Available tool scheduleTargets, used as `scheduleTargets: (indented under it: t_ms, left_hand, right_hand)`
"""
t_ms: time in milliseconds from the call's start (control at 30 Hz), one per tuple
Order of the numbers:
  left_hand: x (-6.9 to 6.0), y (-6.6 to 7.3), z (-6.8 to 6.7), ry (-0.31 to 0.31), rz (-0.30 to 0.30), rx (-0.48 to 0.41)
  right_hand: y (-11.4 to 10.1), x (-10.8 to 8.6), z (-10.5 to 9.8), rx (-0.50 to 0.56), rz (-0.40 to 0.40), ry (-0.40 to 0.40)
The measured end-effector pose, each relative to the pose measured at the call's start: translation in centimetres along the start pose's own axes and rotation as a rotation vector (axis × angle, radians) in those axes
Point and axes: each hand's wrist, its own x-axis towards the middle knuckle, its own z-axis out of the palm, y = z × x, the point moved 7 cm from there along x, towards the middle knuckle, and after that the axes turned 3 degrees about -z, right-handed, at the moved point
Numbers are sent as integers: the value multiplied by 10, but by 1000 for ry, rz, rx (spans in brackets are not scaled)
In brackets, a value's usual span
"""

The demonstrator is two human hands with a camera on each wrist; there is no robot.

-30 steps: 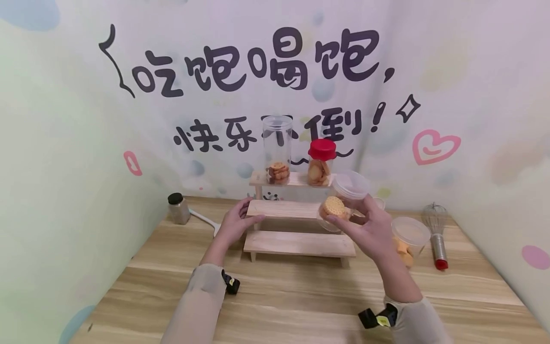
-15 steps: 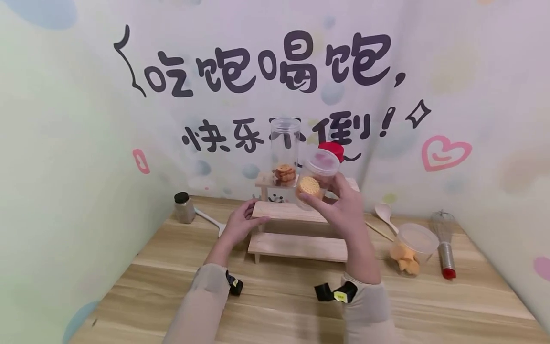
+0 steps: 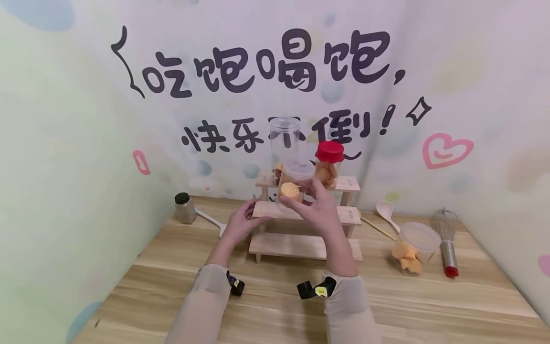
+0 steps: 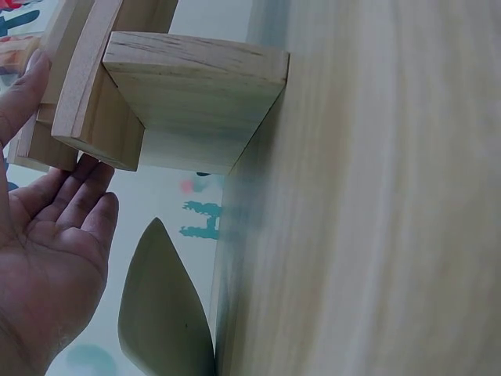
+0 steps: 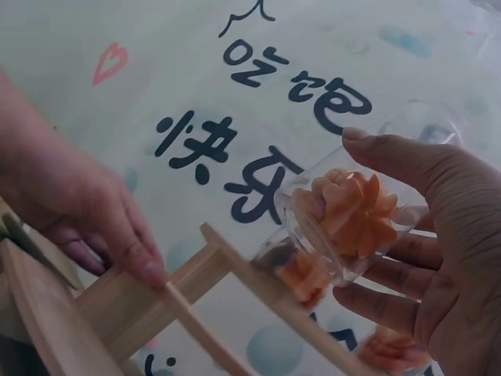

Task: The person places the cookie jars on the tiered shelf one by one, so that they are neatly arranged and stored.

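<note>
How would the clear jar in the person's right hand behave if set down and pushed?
The jar probably keeps its shape, as its wall shows no dent under the right hand's grip. Its round sides suggest it could roll if tipped over. The biscuits sit in the lower part, so they might shift inside.

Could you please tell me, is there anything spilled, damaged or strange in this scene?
Nothing stands out: I see no spill or damage. The red-lidded jar stands upright on the wooden stand, and the right hand holds a clear jar with biscuits inside.
</note>
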Motion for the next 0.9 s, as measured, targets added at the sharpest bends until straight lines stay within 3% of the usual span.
scheduleTargets:
  t_ms: [367, 533, 900]
  left_hand:
    - [0, -2, -1, 11, 9, 30]
    - [-1, 3, 0, -5, 5, 21]
    - [1, -4, 0, -1, -3, 11]
  right_hand:
    - [28, 1, 18, 4, 40, -38]
    - [33, 0, 21, -21, 70, -56]
    - [46, -1, 24, -79, 97, -69]
